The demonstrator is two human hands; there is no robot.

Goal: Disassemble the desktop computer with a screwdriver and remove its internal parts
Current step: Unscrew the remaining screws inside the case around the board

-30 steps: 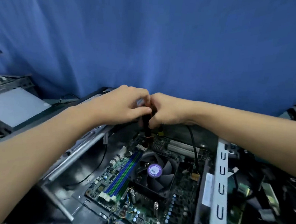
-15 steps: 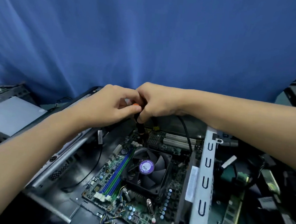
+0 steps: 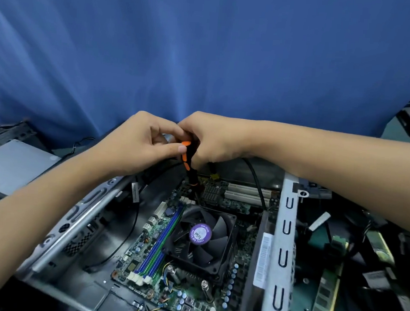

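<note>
The desktop computer (image 3: 78, 221), a grey metal case with its side open, lay flat in front of the person, so the green motherboard (image 3: 189, 300) faced up and its fixings could be reached from above. In the middle of the board sat the black square cooling fan with a purple label (image 3: 201, 242). Just beyond the fan's far left corner stood the black-and-orange-handled screwdriver (image 3: 189, 155), nearly upright, its shaft pointing down at the board. The tip was hidden, but I judged it sat on one of the cooler's mounting screws. Both hands held the handle. The right hand (image 3: 214, 141) had its fingers curled round it, and the left hand (image 3: 139, 143) pinched it from the other side, thumb pressed against it. Two hands on one small tool suggested a stiff screw to me, one hand bearing down while the other turned. Left of the fan ran the blue and green memory slots (image 3: 159, 244); right of it stood a pale grey slotted metal bar (image 3: 284, 233).
</note>
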